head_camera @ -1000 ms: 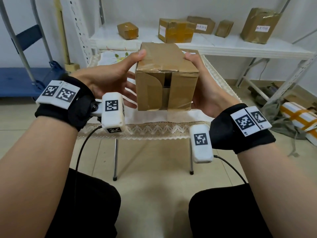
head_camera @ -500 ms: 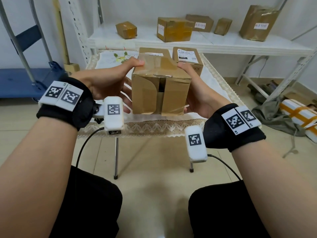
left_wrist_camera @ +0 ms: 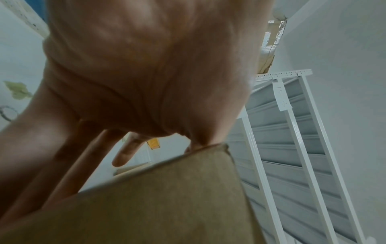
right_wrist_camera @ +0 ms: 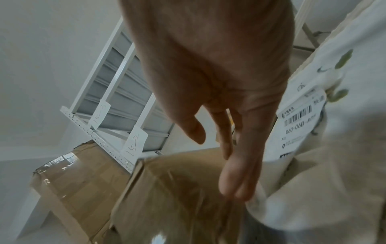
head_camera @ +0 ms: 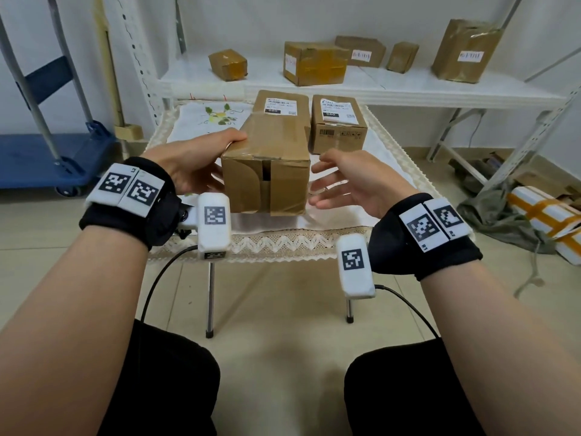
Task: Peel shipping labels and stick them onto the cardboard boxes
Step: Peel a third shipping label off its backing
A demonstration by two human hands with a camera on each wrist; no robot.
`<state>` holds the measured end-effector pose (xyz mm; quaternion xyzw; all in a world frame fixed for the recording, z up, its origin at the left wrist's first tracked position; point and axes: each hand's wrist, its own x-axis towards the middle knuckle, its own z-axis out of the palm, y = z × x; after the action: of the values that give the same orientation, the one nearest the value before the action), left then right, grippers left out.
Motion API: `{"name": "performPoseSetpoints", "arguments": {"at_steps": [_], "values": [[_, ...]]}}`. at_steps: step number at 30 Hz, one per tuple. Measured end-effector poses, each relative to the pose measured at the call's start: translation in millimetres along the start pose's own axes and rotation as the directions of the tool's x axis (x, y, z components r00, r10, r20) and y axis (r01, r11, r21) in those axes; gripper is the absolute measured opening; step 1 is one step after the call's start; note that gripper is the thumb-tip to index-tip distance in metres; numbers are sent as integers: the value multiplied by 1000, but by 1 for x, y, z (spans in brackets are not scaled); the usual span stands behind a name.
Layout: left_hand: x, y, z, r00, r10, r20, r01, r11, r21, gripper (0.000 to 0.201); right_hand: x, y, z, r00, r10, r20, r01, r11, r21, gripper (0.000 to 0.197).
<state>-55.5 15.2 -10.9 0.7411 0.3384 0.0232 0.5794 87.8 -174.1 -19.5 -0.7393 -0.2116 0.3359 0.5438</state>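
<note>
Now, from the head, a cardboard box (head_camera: 267, 171) sits at the table's (head_camera: 386, 158) near edge, left hand (head_camera: 191, 165) flat against it, right hand (head_camera: 349, 180) open just beside; left wrist: straight fingers (left_wrist_camera: 125, 153), thumb (left_wrist_camera: 198, 128) on its top edge; right wrist: fingers (right_wrist_camera: 240, 165) straight, apart.

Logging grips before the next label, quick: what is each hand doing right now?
Left hand: open, thumb and palm side resting against the box.
Right hand: open, holding nothing.

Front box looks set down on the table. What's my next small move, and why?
Probably lift the left hand off the box, freeing both hands for labelling: the box seems to rest on the table, its top is bare, and the right hand is open, clear of it.
</note>
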Motion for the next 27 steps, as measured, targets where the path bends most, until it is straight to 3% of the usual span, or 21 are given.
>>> {"name": "performPoseSetpoints", "arguments": {"at_steps": [6, 10, 14, 17, 19, 21, 27], "values": [[4, -1, -4, 1000, -20, 12, 20, 1000, 0, 35, 8, 5, -22, 983, -76, -170, 59, 993, -102, 20], [5, -2, -7, 1000, -25, -4, 25, 1000, -7, 35, 12, 15, -20, 992, -84, -89, 48, 936, -348, 6], [5, -2, -8, 999, -34, -19, 34, 999, -21, 35, 19, 24, -9, 999, -45, 2, 40, 854, -519, 29], [7, -2, -8, 998, -45, -32, 44, 999, -14, 35, 27, 30, -3, 992, -117, -53, 62, 796, -602, 22], [8, -3, -8, 997, -64, -43, 64, 998, 1, 35, 33, 31, -4, 972, -205, -111, 84, 752, -653, 15], [7, -3, -7, 994, -80, -70, 83, 996, 28, 35, 37, 31, -7, 938, -294, -185, 105, 746, -657, 22], [6, 0, 0, 991, -54, -125, 74, 984, 164, 31, 35, 21, -22, 826, -424, -372, 238, 860, -452, 20]]}}
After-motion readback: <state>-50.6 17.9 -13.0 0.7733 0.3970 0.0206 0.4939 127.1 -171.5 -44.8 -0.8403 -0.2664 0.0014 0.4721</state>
